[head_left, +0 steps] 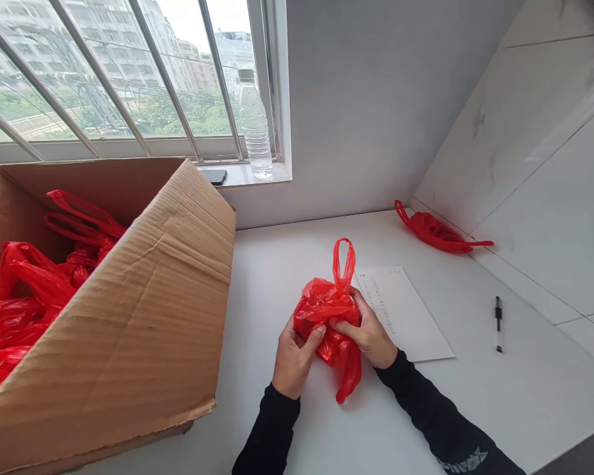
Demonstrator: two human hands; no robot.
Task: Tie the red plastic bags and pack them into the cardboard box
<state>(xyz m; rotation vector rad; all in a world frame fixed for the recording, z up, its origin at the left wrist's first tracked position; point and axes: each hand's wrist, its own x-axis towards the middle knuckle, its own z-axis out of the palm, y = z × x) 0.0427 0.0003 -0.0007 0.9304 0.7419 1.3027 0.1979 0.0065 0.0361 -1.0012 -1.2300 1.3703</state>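
Note:
A crumpled red plastic bag [332, 307] is held between my two hands over the white table. One handle loop of it sticks up at the far side, and another end hangs down toward me. My left hand [293, 356] grips the bag's left side, thumb on top. My right hand [371, 333] holds its right side, thumb across the front and fingers behind. Whether anything is inside the bag, I cannot tell. Partly behind my right hand lies a sheet of white paper [416, 316] with rows of small writing.
At left stands an open cardboard box [178, 284] holding several red plastic bags [34, 284]. Another red bag [438, 232] lies by the tiled wall, and a pen [498, 323] at right. A water bottle [255, 125] and a phone [214, 177] rest on the sill of the barred window.

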